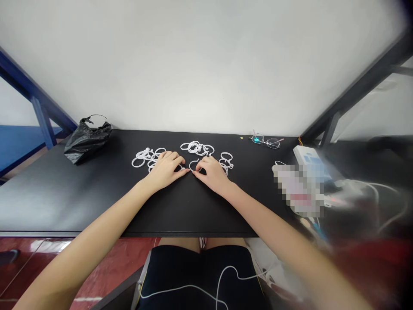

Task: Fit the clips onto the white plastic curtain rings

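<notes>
Both hands rest on a black table (pixel 97 193) among several white plastic rings. My left hand (pixel 166 169) lies with curled fingers, its fingertips pinched on the left end of an open white ring (pixel 194 165). My right hand (pixel 211 172) pinches the other end of the same ring. One pile of white rings (pixel 146 156) lies just left of my left hand. A second ring pile (pixel 197 148) sits beyond the hands. A third ring pile (pixel 226 159) lies right of my right hand.
A crumpled black plastic bag (pixel 86 137) sits at the table's back left. A pair of glasses (pixel 266 141) lies at the back right. A white box (pixel 309 158), a blurred-out object and white cables crowd the right end. A white wall stands behind.
</notes>
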`<state>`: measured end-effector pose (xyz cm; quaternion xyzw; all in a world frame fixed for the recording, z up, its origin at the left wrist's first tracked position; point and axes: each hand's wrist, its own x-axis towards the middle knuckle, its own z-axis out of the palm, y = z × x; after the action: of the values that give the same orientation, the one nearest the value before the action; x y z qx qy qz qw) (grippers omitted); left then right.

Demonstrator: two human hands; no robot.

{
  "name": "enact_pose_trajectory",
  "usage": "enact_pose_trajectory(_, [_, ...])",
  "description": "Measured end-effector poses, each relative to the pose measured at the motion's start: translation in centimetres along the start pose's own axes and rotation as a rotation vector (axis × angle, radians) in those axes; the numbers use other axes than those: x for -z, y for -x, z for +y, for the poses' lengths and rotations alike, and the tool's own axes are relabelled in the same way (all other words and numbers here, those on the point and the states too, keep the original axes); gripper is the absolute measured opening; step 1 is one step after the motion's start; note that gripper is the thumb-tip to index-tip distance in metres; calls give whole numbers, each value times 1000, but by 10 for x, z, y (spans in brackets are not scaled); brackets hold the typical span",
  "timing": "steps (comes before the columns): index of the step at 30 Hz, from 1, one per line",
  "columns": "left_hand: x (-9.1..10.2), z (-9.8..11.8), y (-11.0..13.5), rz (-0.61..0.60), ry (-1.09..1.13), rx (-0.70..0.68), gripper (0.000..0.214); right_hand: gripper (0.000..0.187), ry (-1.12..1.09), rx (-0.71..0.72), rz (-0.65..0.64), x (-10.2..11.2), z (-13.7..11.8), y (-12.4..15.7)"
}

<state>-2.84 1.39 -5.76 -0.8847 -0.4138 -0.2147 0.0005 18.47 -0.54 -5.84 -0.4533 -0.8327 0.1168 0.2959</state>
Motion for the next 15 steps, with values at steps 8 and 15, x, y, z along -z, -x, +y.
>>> enact_pose_trajectory(8, [4, 3, -1, 38, 49, -22, 24, 13, -13, 8, 4, 0, -4, -1])
enact_pose_trajectory(15, [9, 11, -1, 104, 156, -43, 36, 12, -157, 138, 105, 3, -11, 1])
